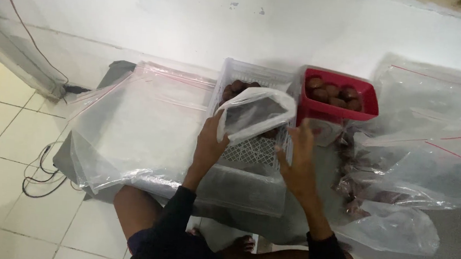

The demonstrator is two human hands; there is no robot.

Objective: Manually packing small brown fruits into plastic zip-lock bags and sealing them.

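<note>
We see our left hand (209,144) pinching the near-left edge of a small clear plastic bag (255,114), fingers closed on the film, so the bag rises up and to the right of that hand, its mouth gaping. Our right hand (298,163) hangs just below and to the right of the bag, fingers spread open; it seems to be clear of the film, though motion blur makes that hard to settle. The bag hovers over a white lattice crate (252,147) (a few dark brown round pieces show at its far end). Just right of the crate stands a red tub (365,104) with more brown pieces. Large clear zip bags (137,127) lie to the left.
</note>
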